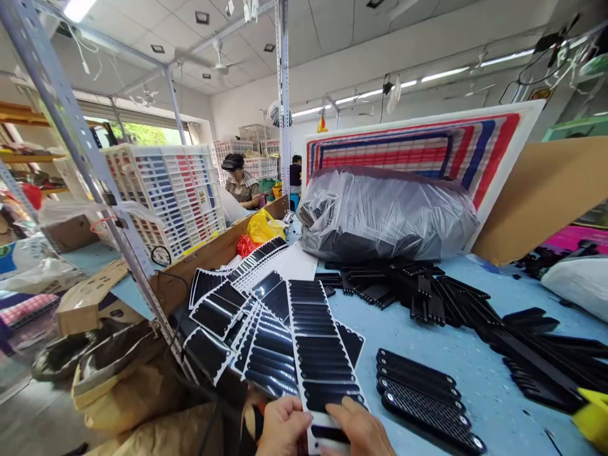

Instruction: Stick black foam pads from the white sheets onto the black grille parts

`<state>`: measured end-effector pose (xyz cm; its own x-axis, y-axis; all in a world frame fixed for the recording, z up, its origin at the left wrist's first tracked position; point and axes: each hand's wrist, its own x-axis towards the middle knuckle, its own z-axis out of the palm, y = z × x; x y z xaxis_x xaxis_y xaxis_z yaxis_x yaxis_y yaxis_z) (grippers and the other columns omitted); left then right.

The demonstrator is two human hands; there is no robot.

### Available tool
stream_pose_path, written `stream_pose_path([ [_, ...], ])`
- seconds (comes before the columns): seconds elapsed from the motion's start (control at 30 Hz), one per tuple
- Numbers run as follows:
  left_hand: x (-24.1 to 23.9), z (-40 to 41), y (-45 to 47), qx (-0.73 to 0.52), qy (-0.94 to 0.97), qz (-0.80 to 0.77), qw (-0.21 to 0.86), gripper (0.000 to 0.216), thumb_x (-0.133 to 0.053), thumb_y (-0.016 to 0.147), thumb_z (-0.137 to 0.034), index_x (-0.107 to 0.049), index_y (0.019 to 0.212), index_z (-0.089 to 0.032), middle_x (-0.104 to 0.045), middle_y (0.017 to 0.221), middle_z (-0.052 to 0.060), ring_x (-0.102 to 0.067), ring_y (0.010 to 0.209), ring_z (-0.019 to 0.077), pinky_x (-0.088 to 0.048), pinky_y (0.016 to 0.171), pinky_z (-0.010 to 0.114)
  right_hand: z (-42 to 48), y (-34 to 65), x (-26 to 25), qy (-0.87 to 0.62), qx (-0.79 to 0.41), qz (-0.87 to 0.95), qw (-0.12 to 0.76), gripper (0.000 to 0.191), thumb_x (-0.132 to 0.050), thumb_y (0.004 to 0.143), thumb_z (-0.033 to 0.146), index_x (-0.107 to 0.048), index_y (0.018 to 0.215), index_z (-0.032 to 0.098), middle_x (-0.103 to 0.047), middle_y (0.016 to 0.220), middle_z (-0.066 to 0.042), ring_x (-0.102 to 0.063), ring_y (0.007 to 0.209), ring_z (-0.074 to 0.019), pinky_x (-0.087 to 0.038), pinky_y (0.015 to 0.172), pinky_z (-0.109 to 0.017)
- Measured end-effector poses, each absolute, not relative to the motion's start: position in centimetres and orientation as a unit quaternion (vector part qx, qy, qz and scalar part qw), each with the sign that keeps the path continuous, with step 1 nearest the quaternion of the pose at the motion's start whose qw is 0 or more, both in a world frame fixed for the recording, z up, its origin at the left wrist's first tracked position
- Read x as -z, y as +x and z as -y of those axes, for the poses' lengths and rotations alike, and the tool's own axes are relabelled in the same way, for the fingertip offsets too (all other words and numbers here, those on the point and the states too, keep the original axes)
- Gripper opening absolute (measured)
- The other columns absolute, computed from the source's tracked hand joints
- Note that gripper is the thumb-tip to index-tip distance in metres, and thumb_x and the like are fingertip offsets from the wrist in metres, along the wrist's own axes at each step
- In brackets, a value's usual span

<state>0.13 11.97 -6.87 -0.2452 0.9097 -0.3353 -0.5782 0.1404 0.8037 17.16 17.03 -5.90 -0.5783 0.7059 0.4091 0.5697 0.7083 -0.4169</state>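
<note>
A long white-backed sheet of black stickers (319,329) lies at the table's near edge, its strips set in rows. My left hand (284,427) pinches the sheet's lower left edge between thumb and fingers. Curled over the lower right part is my right hand (361,430), fingertips pressed on the sheet; its thumb is partly hidden. Under and left of this sheet, more sticker sheets (218,309) are fanned out in a loose pile. Just to the right, several black handle-like pieces (422,399) with textured faces and metal-looking end dots sit in a row.
Plain black pieces (427,288) are heaped across the blue table (351,316). Behind them stands a clear plastic bag (389,215) of dark items against a striped crate (427,149). A metal post (109,183) rises at left. Another person (241,183) sits farther back.
</note>
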Motion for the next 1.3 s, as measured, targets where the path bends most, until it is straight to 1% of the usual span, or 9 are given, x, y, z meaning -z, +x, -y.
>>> stream_pose_path([
  [0.13,6.1,-10.4,0.9,-0.618,0.160,-0.461,0.617,0.039,-0.090,0.050,-0.040,-0.073,0.069,-0.011,-0.065,0.052,0.004,-0.056,0.043,0.0133,-0.041,0.042,0.021,-16.6,17.3,3.9,-0.386,-0.168,0.874,0.243,0.020,-0.074,0.071,0.028,-0.072,0.090,0.023,-0.070,0.082,-0.005,-0.066,0.076,-0.0228,-0.051,0.067,-0.030],
  [0.23,5.0,-9.9,0.9,-0.610,0.158,-0.462,0.624,0.038,-0.089,0.053,-0.040,-0.073,0.071,-0.010,-0.068,0.056,0.006,-0.059,0.047,0.0137,-0.045,0.044,0.021,-15.9,17.5,3.3,-0.401,-0.153,0.871,0.241,0.009,-0.064,0.077,0.021,-0.071,0.083,0.021,-0.067,0.073,-0.003,-0.063,0.066,-0.0192,-0.046,0.060,-0.027],
  [0.43,3.3,-9.5,1.0,-0.590,0.177,-0.458,0.641,0.040,-0.087,0.057,-0.044,-0.071,0.072,-0.011,-0.070,0.057,0.008,-0.065,0.049,0.0166,-0.047,0.046,0.022,-14.3,17.4,4.4,-0.376,-0.130,0.863,0.312,0.023,-0.046,0.085,0.016,-0.069,0.081,0.020,-0.063,0.066,-0.003,-0.060,0.055,-0.0169,-0.042,0.054,-0.027],
  [0.6,4.9,-8.9,1.7,-0.558,0.151,-0.468,0.669,0.040,-0.085,0.057,-0.045,-0.067,0.070,-0.011,-0.070,0.055,0.009,-0.064,0.042,0.0179,-0.040,0.039,0.020,-13.3,18.2,4.7,-0.398,-0.134,0.837,0.350,0.022,-0.046,0.086,0.019,-0.066,0.076,0.020,-0.061,0.062,-0.002,-0.057,0.051,-0.0154,-0.042,0.051,-0.026],
  [0.73,5.6,-8.6,1.9,-0.554,0.156,-0.465,0.672,0.041,-0.085,0.059,-0.047,-0.068,0.069,-0.011,-0.067,0.052,0.008,-0.062,0.040,0.0163,-0.039,0.038,0.019,-12.5,18.4,4.4,-0.415,-0.181,0.828,0.331,0.023,-0.049,0.087,0.023,-0.065,0.072,0.022,-0.062,0.065,-0.003,-0.059,0.054,-0.0163,-0.044,0.052,-0.027],
  [0.87,4.0,-8.9,2.0,-0.564,0.183,-0.441,0.674,0.039,-0.086,0.061,-0.046,-0.069,0.064,-0.010,-0.064,0.050,0.005,-0.056,0.038,0.0117,-0.041,0.040,0.020,-12.1,17.3,3.5,-0.418,-0.265,0.815,0.301,0.018,-0.060,0.087,0.036,-0.069,0.078,0.023,-0.066,0.074,-0.004,-0.062,0.065,-0.0190,-0.048,0.057,-0.027],
  [0.97,2.9,-9.6,2.6,-0.578,0.187,-0.418,0.676,0.039,-0.085,0.060,-0.045,-0.066,0.057,-0.012,-0.057,0.044,0.002,-0.050,0.033,0.0094,-0.038,0.037,0.020,-12.2,16.3,2.8,-0.427,-0.309,0.795,0.299,0.025,-0.061,0.088,0.043,-0.069,0.076,0.022,-0.066,0.074,-0.004,-0.061,0.066,-0.0185,-0.048,0.057,-0.027],
  [1.13,3.9,-10.7,3.1,-0.556,0.225,-0.412,0.686,0.040,-0.082,0.064,-0.049,-0.068,0.064,-0.011,-0.059,0.044,0.003,-0.050,0.030,0.0095,-0.032,0.034,0.018,-13.7,15.5,2.9,-0.444,-0.308,0.772,0.335,0.047,-0.044,0.096,0.048,-0.063,0.063,0.020,-0.063,0.063,-0.003,-0.058,0.057,-0.0157,-0.044,0.054,-0.026],
  [1.3,5.9,-10.9,1.4,-0.542,0.228,-0.541,0.601,0.045,-0.081,0.062,-0.053,-0.062,0.059,-0.013,-0.060,0.040,0.005,-0.054,0.029,0.0116,-0.021,0.032,0.014,-15.5,18.7,1.2,-0.464,-0.312,0.752,0.349,0.059,-0.041,0.093,0.056,-0.057,0.048,0.021,-0.058,0.049,-0.003,-0.053,0.044,-0.0147,-0.040,0.045,-0.025],
])
